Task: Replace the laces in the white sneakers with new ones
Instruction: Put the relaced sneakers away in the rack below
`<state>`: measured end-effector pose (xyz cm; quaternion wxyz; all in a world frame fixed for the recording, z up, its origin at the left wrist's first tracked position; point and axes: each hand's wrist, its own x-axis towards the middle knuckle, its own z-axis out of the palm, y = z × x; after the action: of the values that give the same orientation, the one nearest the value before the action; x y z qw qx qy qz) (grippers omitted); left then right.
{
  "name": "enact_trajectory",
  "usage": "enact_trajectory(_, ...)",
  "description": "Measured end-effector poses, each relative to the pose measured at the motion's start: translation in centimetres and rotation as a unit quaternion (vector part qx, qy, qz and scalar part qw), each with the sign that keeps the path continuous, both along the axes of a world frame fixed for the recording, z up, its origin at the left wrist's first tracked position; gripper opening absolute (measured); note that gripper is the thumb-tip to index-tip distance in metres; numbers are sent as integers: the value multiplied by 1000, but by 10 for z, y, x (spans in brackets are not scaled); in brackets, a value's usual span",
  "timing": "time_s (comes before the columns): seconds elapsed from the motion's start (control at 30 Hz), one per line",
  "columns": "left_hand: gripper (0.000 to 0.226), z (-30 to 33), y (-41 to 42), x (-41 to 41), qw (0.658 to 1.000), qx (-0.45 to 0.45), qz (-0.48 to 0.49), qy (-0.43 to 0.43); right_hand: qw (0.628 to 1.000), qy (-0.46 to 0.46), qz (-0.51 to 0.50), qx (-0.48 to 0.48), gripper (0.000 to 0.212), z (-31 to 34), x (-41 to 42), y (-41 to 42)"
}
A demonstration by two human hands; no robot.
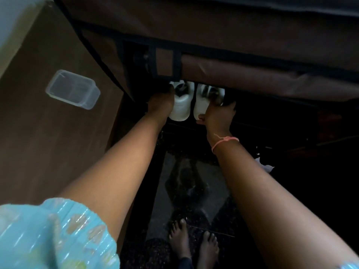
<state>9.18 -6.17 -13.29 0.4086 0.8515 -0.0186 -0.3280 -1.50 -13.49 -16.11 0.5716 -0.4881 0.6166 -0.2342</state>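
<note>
Under brown flap, white sneakers point(181, 105) (blurred)

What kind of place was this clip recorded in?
Probably a dim room at home, by a fabric-covered shoe rack: a brown cloth cover hangs over two white sneakers, bare feet stand on a dark polished stone floor, and a clear plastic container rests on a brown surface.

Clear plastic container point(72, 89) on a brown surface point(48, 133) at ten o'clock; brown fabric cover point(252, 45) at twelve; dark glossy floor point(186, 181) at six
</note>
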Motion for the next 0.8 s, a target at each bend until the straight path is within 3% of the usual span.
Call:
enact_trajectory(0.07, 46, 12, 17, -8, 999, -33, 14, 22, 996, 64, -51, -26, 69, 11, 4, 19)
enact_trajectory(0.17, 17, 33, 61, -21, 995, -80, 28, 46, 996, 45, -73, -9, 41, 33, 5, 74)
enact_trajectory(0.27, 24, 50, 119, -17, 981, -141, 98, 85, 991, -7, 127, 44, 9, 45, 24, 127)
enact_trajectory(0.33, 27, 58, 157, 6, 968, -136, 208, 25, 963, -32, 267, 8, 9, 55, 53, 156)
enact_trajectory(0.43, 28, 57, 185, 45, 944, -106, 311, -18, 923, -83, 366, -87, 26, 68, 108, 165)
enact_trajectory(0.57, 29, 46, 178, 85, 957, -105, 271, -12, 897, -38, 416, -145, 57, 57, 175, 151)
enact_trajectory(0.67, 25, 32, 168, 95, 963, -106, 247, -22, 893, -24, 436, -109, 46, 45, 193, 150)
enact_trajectory(0.8, 57, 9, 174, 68, 957, -81, 271, -65, 914, -55, 387, -105, 35, 40, 157, 170)
